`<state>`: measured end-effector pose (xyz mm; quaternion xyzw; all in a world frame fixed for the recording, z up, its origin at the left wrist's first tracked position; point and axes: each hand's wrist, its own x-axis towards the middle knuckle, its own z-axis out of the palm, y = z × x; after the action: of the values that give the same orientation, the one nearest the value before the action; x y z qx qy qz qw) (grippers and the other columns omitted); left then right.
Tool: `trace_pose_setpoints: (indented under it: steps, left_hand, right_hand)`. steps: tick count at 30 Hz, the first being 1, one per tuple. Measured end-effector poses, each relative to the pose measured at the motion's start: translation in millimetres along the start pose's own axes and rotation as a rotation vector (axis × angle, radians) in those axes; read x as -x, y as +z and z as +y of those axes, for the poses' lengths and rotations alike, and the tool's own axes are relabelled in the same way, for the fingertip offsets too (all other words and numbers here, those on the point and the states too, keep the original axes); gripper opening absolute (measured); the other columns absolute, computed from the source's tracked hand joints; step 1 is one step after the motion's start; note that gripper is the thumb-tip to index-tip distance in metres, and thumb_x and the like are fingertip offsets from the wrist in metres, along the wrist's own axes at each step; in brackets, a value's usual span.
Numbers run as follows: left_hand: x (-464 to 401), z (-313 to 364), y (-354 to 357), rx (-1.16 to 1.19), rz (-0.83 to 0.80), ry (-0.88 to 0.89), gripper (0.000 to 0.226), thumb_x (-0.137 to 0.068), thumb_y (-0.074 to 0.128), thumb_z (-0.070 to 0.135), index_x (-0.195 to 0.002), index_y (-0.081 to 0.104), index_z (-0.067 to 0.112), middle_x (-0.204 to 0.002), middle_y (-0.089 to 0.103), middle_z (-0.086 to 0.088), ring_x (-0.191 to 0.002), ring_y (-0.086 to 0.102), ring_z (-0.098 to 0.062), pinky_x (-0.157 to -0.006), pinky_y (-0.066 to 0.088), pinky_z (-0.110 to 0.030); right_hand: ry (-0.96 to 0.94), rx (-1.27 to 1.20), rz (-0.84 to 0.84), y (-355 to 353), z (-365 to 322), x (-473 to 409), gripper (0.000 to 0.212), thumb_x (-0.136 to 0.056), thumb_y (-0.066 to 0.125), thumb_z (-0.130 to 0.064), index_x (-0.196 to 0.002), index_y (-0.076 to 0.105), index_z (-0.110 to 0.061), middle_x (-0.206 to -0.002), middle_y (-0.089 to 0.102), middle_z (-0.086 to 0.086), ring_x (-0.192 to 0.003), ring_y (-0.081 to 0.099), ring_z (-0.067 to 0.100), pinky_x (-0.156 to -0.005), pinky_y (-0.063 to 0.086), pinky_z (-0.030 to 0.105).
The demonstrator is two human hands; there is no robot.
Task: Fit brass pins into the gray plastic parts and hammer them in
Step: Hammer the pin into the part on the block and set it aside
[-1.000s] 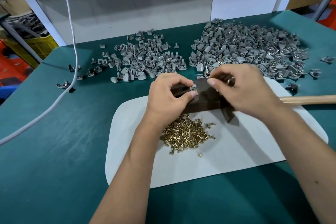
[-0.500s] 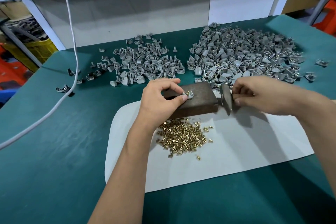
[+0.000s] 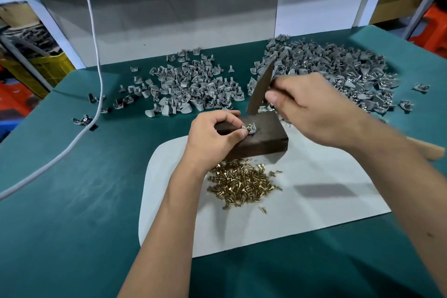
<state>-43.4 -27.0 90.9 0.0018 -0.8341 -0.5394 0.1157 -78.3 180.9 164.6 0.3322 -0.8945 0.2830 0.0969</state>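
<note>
Brass shows at the top of the gray plastic part (image 3: 249,128), a pin (image 3: 249,125) seated in it on the dark metal block (image 3: 256,135). The left hand (image 3: 212,138) pinches the part between thumb and forefinger, holding it on the block's top face. The right hand (image 3: 312,106) is wrapped round the hammer (image 3: 261,87), whose head hangs raised and tilted above the block. The risk, as I judge it, is the strike: the fingertips sit touching the part, so a blow landing off-centre could catch them, bend the pin, or flick the part toward the loose brass pins (image 3: 242,184) on the white mat (image 3: 326,213).
</note>
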Motion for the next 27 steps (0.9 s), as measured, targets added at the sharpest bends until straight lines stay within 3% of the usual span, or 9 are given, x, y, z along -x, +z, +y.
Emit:
trace_pose_setpoints:
  steps: [3, 7, 9, 12, 16, 18, 21, 24, 27]
  left_hand:
    - [0.2, 0.8, -0.1, 0.018, 0.008, -0.017, 0.019, -0.078, 0.086, 0.009, -0.073, 0.076, 0.025, -0.113, 0.075, 0.005, -0.108, 0.068, -0.002, -0.102, 0.053, -0.035]
    - [1.8, 4.3, -1.1, 0.016, -0.001, -0.022, 0.020, -0.078, 0.087, 0.009, -0.071, 0.077, 0.026, -0.115, 0.074, 0.000, -0.111, 0.067, 0.000, -0.101, 0.050, -0.027]
    - [1.6, 5.4, -2.0, 0.020, 0.009, -0.039, 0.021, -0.077, 0.087, 0.009, -0.071, 0.078, 0.027, -0.116, 0.074, 0.000, -0.112, 0.067, -0.001, -0.102, 0.049, -0.027]
    - [1.5, 6.0, -1.5, 0.019, 0.011, -0.057, 0.017, -0.077, 0.087, 0.009, -0.073, 0.079, 0.024, -0.116, 0.074, 0.000, -0.112, 0.066, -0.002, -0.103, 0.048, -0.027]
    - [3.3, 8.0, -1.3, 0.020, 0.007, -0.061, 0.018, -0.078, 0.086, 0.007, -0.073, 0.078, 0.022, -0.116, 0.074, -0.001, -0.113, 0.066, -0.001, -0.098, 0.049, -0.022]
    - [3.8, 8.8, -1.8, 0.020, 0.006, -0.063, 0.018, -0.078, 0.086, 0.008, -0.073, 0.078, 0.023, -0.116, 0.073, 0.000, -0.113, 0.065, 0.000, -0.100, 0.050, -0.024]
    - [3.1, 8.3, -2.0, 0.015, 0.007, -0.063, 0.016, -0.077, 0.087, 0.009, -0.074, 0.079, 0.023, -0.118, 0.073, -0.001, -0.112, 0.067, -0.004, -0.104, 0.051, -0.034]
    - [4.1, 8.6, -1.1, 0.033, 0.020, -0.079, 0.015, -0.078, 0.087, 0.006, -0.076, 0.079, 0.020, -0.123, 0.072, -0.005, -0.112, 0.068, -0.009, -0.105, 0.052, -0.037]
    - [4.8, 8.9, -1.6, 0.008, 0.022, -0.082, 0.014, -0.078, 0.087, 0.009, -0.076, 0.079, 0.020, -0.126, 0.071, -0.003, -0.112, 0.067, -0.006, -0.103, 0.049, -0.027]
  right_hand:
    - [0.006, 0.044, 0.100, 7.2, -1.8, 0.5, 0.026, -0.105, 0.040, -0.039, -0.093, 0.057, -0.023, -0.067, 0.055, -0.006, -0.056, 0.050, 0.011, -0.054, 0.033, 0.031]
    - [0.175, 0.299, -0.176, 14.1, 2.5, 3.4, 0.032, -0.106, 0.040, -0.040, -0.078, 0.043, -0.025, -0.079, 0.059, 0.001, -0.076, 0.058, 0.030, -0.066, 0.042, 0.038]
    - [0.162, 0.325, -0.070, 5.8, 3.2, 1.8, 0.028, -0.106, 0.040, -0.042, -0.083, 0.044, -0.027, -0.074, 0.058, 0.000, -0.067, 0.056, 0.028, -0.060, 0.038, 0.036]
    - [0.112, 0.179, 0.161, 8.5, -4.4, 6.7, 0.019, -0.106, 0.039, -0.040, -0.090, 0.045, -0.030, -0.064, 0.049, -0.005, -0.053, 0.048, 0.017, -0.048, 0.029, 0.029]
    - [0.157, 0.387, -0.160, 18.4, -11.6, 7.1, 0.023, -0.108, 0.037, -0.039, -0.090, 0.043, -0.026, -0.070, 0.045, -0.003, -0.067, 0.049, 0.029, -0.062, 0.036, 0.036]
    - [0.152, 0.446, -0.108, 8.8, -11.5, 2.8, 0.022, -0.107, 0.036, -0.040, -0.093, 0.045, -0.027, -0.075, 0.048, 0.001, -0.071, 0.049, 0.033, -0.064, 0.038, 0.038]
    - [0.120, 0.307, 0.101, 12.3, -17.5, 6.6, 0.022, -0.107, 0.037, -0.037, -0.101, 0.051, -0.021, -0.072, 0.053, 0.005, -0.063, 0.049, 0.034, -0.060, 0.040, 0.038]
    - [0.171, 0.357, -0.128, 23.3, -23.8, 7.7, 0.022, -0.109, 0.035, -0.038, -0.096, 0.044, -0.023, -0.078, 0.053, 0.005, -0.071, 0.052, 0.033, -0.066, 0.046, 0.040]
    - [0.141, 0.445, -0.101, 10.3, -19.6, 1.6, 0.023, -0.108, 0.036, -0.040, -0.101, 0.050, -0.024, -0.078, 0.047, 0.001, -0.072, 0.048, 0.032, -0.066, 0.039, 0.039]
